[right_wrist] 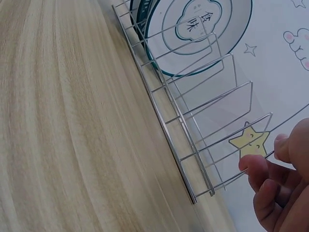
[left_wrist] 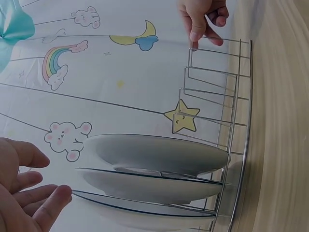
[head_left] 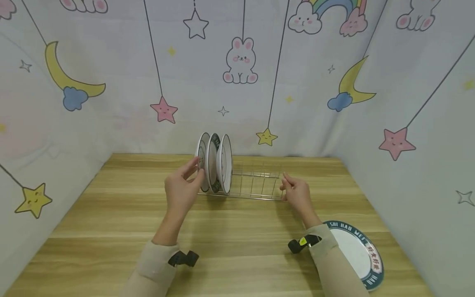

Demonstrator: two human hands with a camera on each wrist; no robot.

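A wire plate rack (head_left: 256, 197) stands on the table, with three plates on edge in its left part. My left hand (head_left: 182, 187) is at the near rim of the leftmost plate (head_left: 201, 150), thumb and a finger pinching that rim (left_wrist: 96, 195). Beside it stand a green-rimmed plate (head_left: 213, 165) and a white plate (head_left: 226, 163). At the rack's right end, my right hand (head_left: 297, 192) holds the end wire between thumb and finger, as the right wrist view shows with those fingers (right_wrist: 256, 166) on the wire.
A large plate (head_left: 356, 251) with a green lettered rim lies flat at the front right, partly behind the right sleeve (head_left: 330, 247). Patterned cloth walls (head_left: 126, 107) surround the wooden table (head_left: 237, 235) at the back and both sides.
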